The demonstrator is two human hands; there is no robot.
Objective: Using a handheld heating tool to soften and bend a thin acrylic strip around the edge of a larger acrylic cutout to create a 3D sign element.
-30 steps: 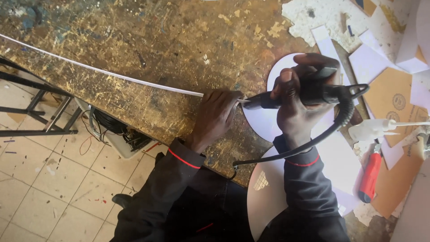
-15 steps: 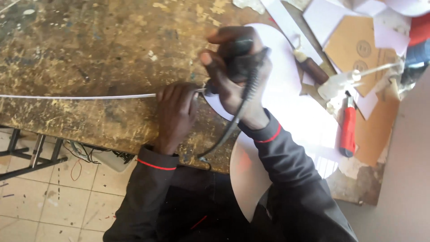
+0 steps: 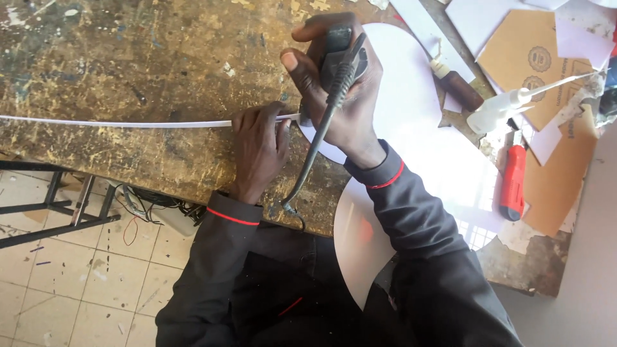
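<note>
My left hand (image 3: 258, 146) pinches one end of a long thin white strip (image 3: 128, 123) that runs left across the worn wooden workbench (image 3: 148, 58). My right hand (image 3: 337, 90) grips a black corded hand tool (image 3: 337, 48), its tip down at the strip's end beside my left fingers. The tool's black cable (image 3: 308, 167) hangs over the bench edge. Under the right hand lies a large white rounded sheet (image 3: 418, 128), which overhangs the bench toward me.
A red utility knife (image 3: 513, 183) lies to the right. Beyond it are a white glue gun (image 3: 508, 106), a brown-handled tool (image 3: 459, 87), brown card pieces (image 3: 533, 51) and white offcuts. A black metal frame (image 3: 58, 205) and cables stand on the tiled floor at left.
The view has shifted, so the hands sit nearer the centre. My right hand has turned the tool more upright over the strip's end. My left hand keeps hold of the strip.
</note>
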